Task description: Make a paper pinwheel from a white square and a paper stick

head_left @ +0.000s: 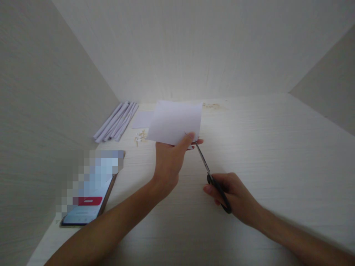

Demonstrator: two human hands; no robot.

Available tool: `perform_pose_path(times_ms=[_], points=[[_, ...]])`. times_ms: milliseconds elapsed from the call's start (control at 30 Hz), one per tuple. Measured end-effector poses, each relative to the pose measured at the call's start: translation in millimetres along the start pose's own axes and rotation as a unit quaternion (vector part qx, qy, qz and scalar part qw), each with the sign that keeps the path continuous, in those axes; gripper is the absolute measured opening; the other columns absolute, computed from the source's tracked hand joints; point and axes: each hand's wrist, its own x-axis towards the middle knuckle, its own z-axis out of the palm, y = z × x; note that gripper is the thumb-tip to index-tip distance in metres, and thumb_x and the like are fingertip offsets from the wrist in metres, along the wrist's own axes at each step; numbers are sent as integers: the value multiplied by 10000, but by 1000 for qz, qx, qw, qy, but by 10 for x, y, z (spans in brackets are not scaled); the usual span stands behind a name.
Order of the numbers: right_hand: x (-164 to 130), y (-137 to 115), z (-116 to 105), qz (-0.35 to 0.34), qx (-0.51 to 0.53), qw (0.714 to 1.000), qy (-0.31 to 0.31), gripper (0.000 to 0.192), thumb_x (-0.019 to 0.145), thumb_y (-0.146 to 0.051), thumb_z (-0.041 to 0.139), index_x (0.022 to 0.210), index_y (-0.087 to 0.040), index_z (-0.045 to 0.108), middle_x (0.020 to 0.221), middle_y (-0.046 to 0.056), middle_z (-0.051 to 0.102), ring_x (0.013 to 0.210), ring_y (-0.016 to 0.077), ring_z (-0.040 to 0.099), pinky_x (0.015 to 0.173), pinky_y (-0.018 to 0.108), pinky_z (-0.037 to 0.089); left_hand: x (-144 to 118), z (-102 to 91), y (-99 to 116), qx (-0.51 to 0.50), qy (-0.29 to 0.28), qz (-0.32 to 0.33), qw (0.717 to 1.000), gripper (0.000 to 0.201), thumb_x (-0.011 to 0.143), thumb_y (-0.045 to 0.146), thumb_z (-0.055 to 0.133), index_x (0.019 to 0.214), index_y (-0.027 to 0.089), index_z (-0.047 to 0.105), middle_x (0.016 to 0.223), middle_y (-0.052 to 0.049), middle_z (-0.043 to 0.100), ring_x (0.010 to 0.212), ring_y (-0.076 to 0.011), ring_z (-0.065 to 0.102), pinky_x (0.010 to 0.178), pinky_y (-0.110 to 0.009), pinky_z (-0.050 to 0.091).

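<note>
A white sheet of paper (175,122) was held above the pale wood-grain tabletop (277,147), slightly left of centre, pinched at its lower right corner by the left hand (169,162), thumb on the near face. At about 5 o'clock from that corner, a pair of scissors (212,177) with black handles and slim metal blades was gripped by the right hand (235,195), fingers closed through the loops; the blade tips were met at the sheet's lower edge, beside the left thumb. The hands were thus kept apart, each clamped on its own object.

The sheet was judged light, thin and limp, easily creased or torn; a hold close to the cutting line was considered best for keeping it taut.

At 10 o'clock, rolled or folded white paper strips (116,121) were laid in a row, with small paper scraps (140,137) nearby. A phone (88,199) was lying at 8 o'clock.
</note>
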Motion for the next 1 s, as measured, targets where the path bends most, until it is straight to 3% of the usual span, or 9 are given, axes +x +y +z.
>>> perform_pose_path(times_ms=[300,467,633,733,833,933,1000], points=[[39,34,13,-35,39,999,-2,361,702,-446,549,531,-172,389,488,-54,326,457,66,289,413,215,220,59,-54,-40,24,29,41,998,158,622,240,640,725,139,575,754,-17,632,732,-155,615,647,-263,473],[121,61,-1,-76,158,977,120,335,746,-437,508,583,-144,518,506,-36,402,461,67,344,417,210,262,10,-36,-117,85,-1,32,996,183,627,283,641,736,152,576,755,-26,637,853,-171,587,763,-301,457],[237,161,-70,-61,292,924,237,197,708,-361,592,730,-171,543,465,-70,378,367,48,291,329,192,187,-104,4,-308,126,-81,-23,988,219,612,257,656,804,164,604,750,-34,653,877,-183,581,853,-349,420],[297,190,-112,-68,311,904,286,218,626,-292,675,733,-186,517,471,-83,384,359,42,305,321,181,203,-127,-14,-405,138,-101,-60,983,277,598,266,668,847,159,609,740,-43,658,870,-208,586,876,-409,401],[343,200,-161,-87,287,901,312,223,602,-266,691,702,-178,513,498,-81,399,367,31,305,333,181,216,-93,-57,-460,141,-112,-73,981,321,562,281,695,849,163,612,781,-57,664,882,-217,582,871,-416,405],[374,216,-228,-113,265,899,331,189,627,-255,672,716,-181,522,561,-70,434,389,23,305,353,180,218,8,-111,-508,89,-117,-105,983,301,555,292,700,802,142,616,809,-73,662,813,-198,595,807,-378,448],[392,235,-276,-128,261,893,344,172,641,-247,658,744,-188,534,607,-62,447,408,22,309,360,179,216,102,-148,-544,-17,-110,-136,984,246,610,287,658,791,127,612,768,-65,657,712,-155,601,751,-333,469]])
